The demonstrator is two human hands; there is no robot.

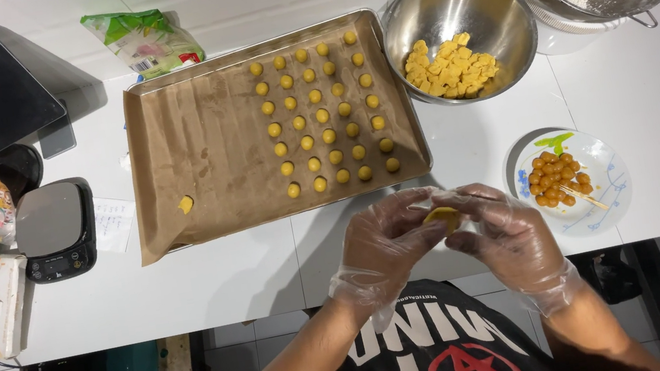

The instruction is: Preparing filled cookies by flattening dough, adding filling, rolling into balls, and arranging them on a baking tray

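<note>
between both gloved hands, left [382, 243] and right [507, 233], a flattened yellow dough piece [442, 215] lies level, long axis left-right; baking tray [168, 149] beyond

Both forearms reach up from the lower edge and meet over the table's near edge. The left hand [382, 243] and right hand [505, 239], in thin clear gloves, cup together, fingers curled inward, fingertips seemingly touching.
</note>
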